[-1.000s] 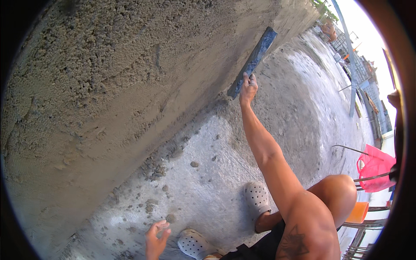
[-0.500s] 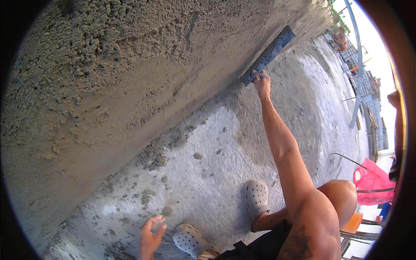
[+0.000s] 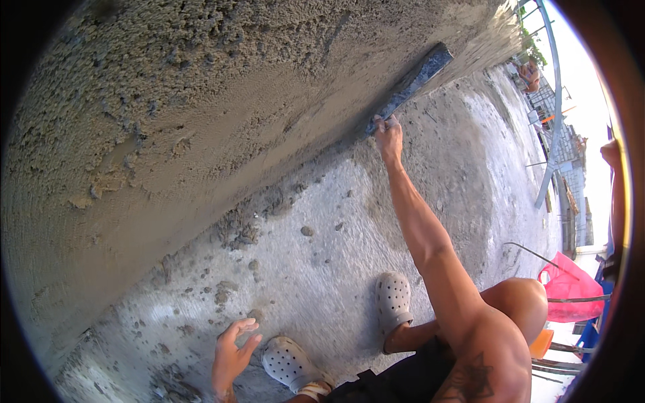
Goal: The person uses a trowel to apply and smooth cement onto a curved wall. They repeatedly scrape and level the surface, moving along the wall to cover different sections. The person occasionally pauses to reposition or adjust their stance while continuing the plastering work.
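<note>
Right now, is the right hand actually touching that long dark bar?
Touching: the head view shows the right hand gripping the bar near its lower end, with no gap between them.

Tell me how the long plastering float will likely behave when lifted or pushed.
The long plastering float is probably stiff, as its edges look straight. It may feel end-heavy, since the right grip sits near one end and most of its length extends beyond. Its grey-streaked face suggests it might drag against the wall plaster.
</note>
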Action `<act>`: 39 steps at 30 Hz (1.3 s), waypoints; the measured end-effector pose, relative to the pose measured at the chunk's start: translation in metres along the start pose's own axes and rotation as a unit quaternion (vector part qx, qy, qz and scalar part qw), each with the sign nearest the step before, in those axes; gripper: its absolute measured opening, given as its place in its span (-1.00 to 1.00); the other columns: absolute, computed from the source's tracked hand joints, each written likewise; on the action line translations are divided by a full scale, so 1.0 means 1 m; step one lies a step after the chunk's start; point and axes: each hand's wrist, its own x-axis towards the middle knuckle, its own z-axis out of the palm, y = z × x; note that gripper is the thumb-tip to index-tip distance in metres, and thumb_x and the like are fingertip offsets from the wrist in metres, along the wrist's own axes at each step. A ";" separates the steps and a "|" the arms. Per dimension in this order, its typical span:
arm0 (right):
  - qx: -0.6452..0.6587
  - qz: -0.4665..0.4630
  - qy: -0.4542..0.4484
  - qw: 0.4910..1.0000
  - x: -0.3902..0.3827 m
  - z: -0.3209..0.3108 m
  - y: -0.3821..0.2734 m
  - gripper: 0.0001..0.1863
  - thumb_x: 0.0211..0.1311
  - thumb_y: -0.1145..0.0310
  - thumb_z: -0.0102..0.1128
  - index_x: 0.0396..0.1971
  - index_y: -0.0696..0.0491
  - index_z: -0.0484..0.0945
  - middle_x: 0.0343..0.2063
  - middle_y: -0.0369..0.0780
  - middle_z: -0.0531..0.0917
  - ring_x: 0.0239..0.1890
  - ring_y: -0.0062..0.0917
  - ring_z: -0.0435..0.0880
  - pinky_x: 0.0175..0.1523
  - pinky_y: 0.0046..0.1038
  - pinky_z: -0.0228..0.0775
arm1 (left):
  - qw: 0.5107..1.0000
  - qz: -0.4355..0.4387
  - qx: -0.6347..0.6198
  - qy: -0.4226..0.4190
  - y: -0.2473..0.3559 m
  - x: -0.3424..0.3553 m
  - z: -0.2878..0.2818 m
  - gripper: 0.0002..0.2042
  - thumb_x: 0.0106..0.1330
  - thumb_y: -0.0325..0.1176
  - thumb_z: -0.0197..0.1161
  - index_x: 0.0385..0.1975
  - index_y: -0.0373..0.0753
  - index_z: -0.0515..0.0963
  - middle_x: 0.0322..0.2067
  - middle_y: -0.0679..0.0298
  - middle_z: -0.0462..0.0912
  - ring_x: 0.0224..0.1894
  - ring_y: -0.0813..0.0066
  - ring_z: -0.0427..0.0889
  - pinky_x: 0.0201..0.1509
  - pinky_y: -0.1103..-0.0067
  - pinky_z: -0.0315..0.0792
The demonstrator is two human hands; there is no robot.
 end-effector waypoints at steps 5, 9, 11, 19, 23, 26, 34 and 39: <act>0.055 0.055 -0.041 0.996 -0.040 0.012 -0.034 -0.75 0.41 0.28 0.18 -0.17 0.18 0.60 -0.41 -0.03 0.72 -0.31 -0.19 0.73 -0.15 -0.22 0.47 | 1.000 0.001 0.013 -0.017 0.005 0.004 0.004 -0.66 0.33 -0.41 0.37 0.05 -0.37 0.54 -0.05 0.08 0.72 0.08 0.26 0.68 0.20 0.42 0.48; 0.036 0.046 -0.049 0.997 -0.078 0.022 -0.060 -0.76 0.40 0.29 0.20 -0.14 0.17 0.59 -0.48 -0.03 0.68 -0.42 -0.21 0.66 -0.21 -0.25 0.47 | 0.999 0.017 0.013 -0.027 0.006 0.005 0.006 -0.65 0.33 -0.38 0.38 0.05 -0.37 0.55 -0.04 0.08 0.72 0.09 0.27 0.67 0.19 0.42 0.48; 0.054 0.032 -0.046 0.997 -0.091 0.024 -0.070 -0.78 0.40 0.32 0.20 -0.13 0.17 0.60 -0.47 -0.02 0.69 -0.42 -0.20 0.67 -0.21 -0.26 0.47 | 0.999 0.034 0.013 -0.029 0.005 0.004 0.007 -0.65 0.32 -0.37 0.39 0.05 -0.37 0.55 -0.03 0.07 0.72 0.09 0.27 0.67 0.19 0.42 0.48; 0.099 0.036 -0.079 0.991 -0.130 0.032 -0.104 -0.79 0.39 0.37 0.19 -0.07 0.13 0.60 -0.41 -0.03 0.72 -0.38 -0.17 0.69 -0.21 -0.27 0.48 | 0.999 0.015 0.016 -0.028 0.005 0.003 0.010 -0.65 0.31 -0.37 0.40 0.03 -0.36 0.56 -0.04 0.07 0.73 0.08 0.25 0.69 0.17 0.43 0.48; 0.118 -0.004 -0.054 0.992 -0.158 0.039 -0.126 -0.78 0.41 0.32 0.20 -0.16 0.18 0.59 -0.53 -0.12 0.64 -0.47 -0.32 0.61 -0.27 -0.30 0.44 | 0.999 0.048 0.006 -0.024 0.006 0.004 0.009 -0.65 0.31 -0.35 0.40 0.02 -0.35 0.56 -0.06 0.08 0.74 0.08 0.25 0.69 0.17 0.44 0.48; 0.132 -0.008 -0.066 0.989 -0.176 0.041 -0.140 -0.80 0.41 0.34 0.20 -0.17 0.19 0.58 -0.59 -0.16 0.59 -0.56 -0.42 0.52 -0.35 -0.33 0.41 | 0.998 0.055 0.012 -0.030 0.009 0.004 0.008 -0.65 0.31 -0.34 0.40 0.02 -0.35 0.56 -0.07 0.07 0.73 0.08 0.26 0.68 0.16 0.44 0.48; 0.161 0.044 -0.153 0.974 -0.220 0.049 -0.175 -0.81 0.44 0.38 0.17 -0.11 0.19 0.57 -0.62 -0.16 0.58 -0.61 -0.43 0.43 -0.40 -0.34 0.38 | 0.998 0.054 0.006 -0.025 0.015 -0.003 0.006 -0.64 0.32 -0.33 0.40 0.03 -0.35 0.56 -0.07 0.06 0.72 0.06 0.28 0.69 0.16 0.44 0.48; 0.227 0.057 -0.146 0.961 -0.259 0.063 -0.200 -0.78 0.47 0.30 0.18 -0.21 0.19 0.55 -0.71 -0.33 0.44 -0.64 -0.66 0.30 -0.51 -0.45 0.21 | 0.999 0.044 0.001 -0.016 0.013 -0.008 0.003 -0.64 0.32 -0.33 0.40 0.03 -0.36 0.55 -0.08 0.07 0.73 0.05 0.28 0.69 0.16 0.44 0.48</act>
